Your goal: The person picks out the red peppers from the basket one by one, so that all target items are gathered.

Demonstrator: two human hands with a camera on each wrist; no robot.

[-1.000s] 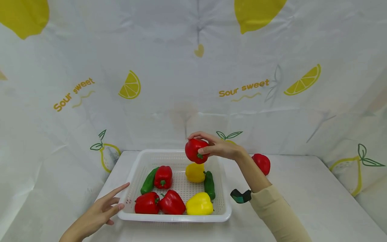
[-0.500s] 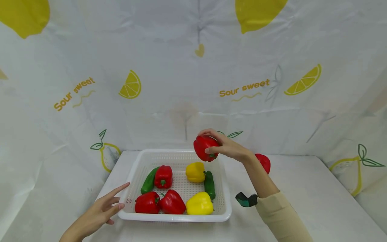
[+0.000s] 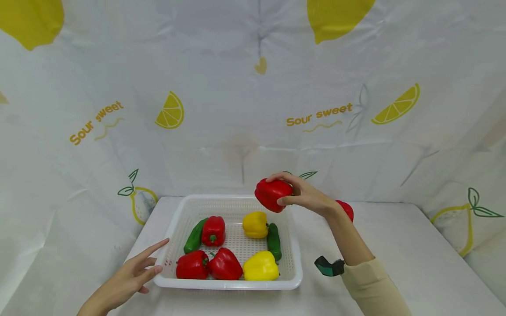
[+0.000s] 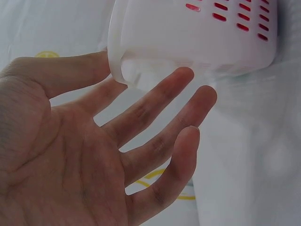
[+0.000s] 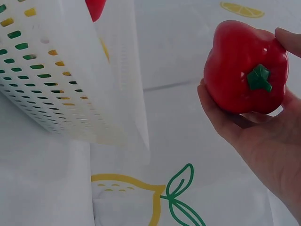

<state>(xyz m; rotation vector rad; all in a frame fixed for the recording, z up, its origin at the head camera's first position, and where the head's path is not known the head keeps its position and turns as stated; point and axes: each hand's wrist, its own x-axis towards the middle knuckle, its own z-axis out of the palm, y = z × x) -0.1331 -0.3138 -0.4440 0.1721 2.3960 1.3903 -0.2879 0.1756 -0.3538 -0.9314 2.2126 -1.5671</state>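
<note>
My right hand [image 3: 302, 193] holds a red bell pepper [image 3: 272, 194] above the back right corner of a white plastic basket [image 3: 229, 285]. In the right wrist view, fingers and thumb curl round this bell pepper [image 5: 247, 68], whose green stem faces the camera. My left hand [image 3: 128, 278] is at the basket's left side, fingers spread, with thumb and index fingertip at the rim. From the left wrist, the palm of the left hand [image 4: 113, 136] shows, its other fingers extended below the basket's rim [image 4: 115, 52]. Inside the basket lie several red peppers [image 3: 224, 264], a bright yellow pepper [image 3: 261, 266] and a deeper yellow one [image 3: 254, 225].
Two long green vegetables [image 3: 274, 242] also lie in the basket, one at each side. Another red pepper [image 3: 345, 210] sits on the white table [image 3: 403, 254], partly hidden behind the right forearm. A white sheet with lemon prints [image 3: 237, 131] hangs behind the table.
My right hand has carried the red bell pepper rightward, from over the basket's back toward its right corner, and turned it. The left hand and the basket have stayed in place.
</note>
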